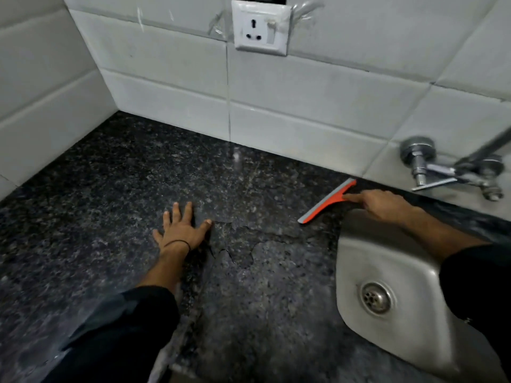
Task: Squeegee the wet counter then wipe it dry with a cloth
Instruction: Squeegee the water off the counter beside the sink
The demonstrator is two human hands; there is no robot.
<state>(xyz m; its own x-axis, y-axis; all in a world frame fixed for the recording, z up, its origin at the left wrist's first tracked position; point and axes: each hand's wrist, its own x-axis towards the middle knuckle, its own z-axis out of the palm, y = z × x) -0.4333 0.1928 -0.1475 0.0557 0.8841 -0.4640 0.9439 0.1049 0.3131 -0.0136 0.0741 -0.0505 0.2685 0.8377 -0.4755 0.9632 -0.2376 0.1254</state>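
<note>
A dark speckled granite counter [110, 189] fills the view, with a wet patch whose edge runs through its middle. My left hand [181, 230] lies flat on the counter, fingers spread, holding nothing. My right hand [378, 201] grips the handle of an orange squeegee [327, 201]. The squeegee's grey blade rests on the counter, slanting from the back wall toward the sink's left corner. No cloth is in view.
A steel sink [387, 272] with a round drain [374, 298] is sunk into the counter at the right. A chrome tap [448, 172] sticks out of the white tiled wall [304, 106] above it. A wall socket [261, 27] sits high at the back.
</note>
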